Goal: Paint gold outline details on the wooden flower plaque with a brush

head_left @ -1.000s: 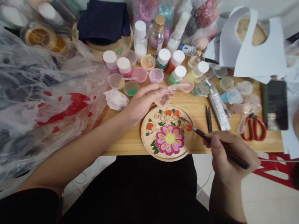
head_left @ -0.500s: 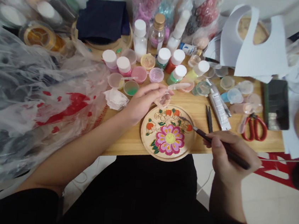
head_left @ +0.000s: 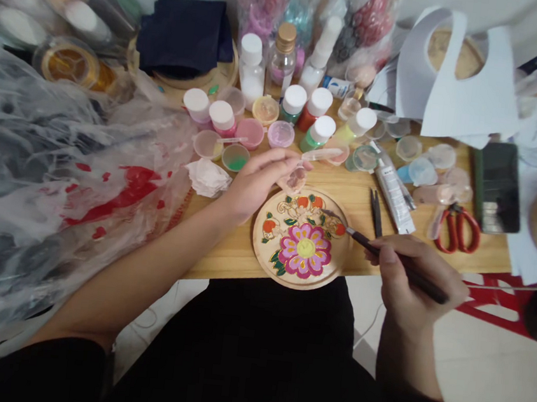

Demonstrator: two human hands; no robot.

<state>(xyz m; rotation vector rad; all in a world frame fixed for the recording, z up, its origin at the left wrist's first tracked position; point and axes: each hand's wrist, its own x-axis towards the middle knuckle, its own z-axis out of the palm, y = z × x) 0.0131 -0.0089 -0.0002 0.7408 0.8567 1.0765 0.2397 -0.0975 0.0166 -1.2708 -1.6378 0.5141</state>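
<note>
A round wooden plate lies at the table's front edge, decorated with a pink flower, orange fruits and green leaves in gold outlines. My right hand is closed round the dark handle of a slim tool. Its thin metal tip touches or hovers over the design's upper right; I cannot tell which. Just above the plate's far rim, my left hand grips a small clear cup with something pinkish inside. A translucent stick lies by those fingertips.
White-capped paint jars and small cups crowd the far side. Tweezers, a silver tube, red-handled pliers and a phone lie to the right. Crumpled tissue and plastic bags are at left.
</note>
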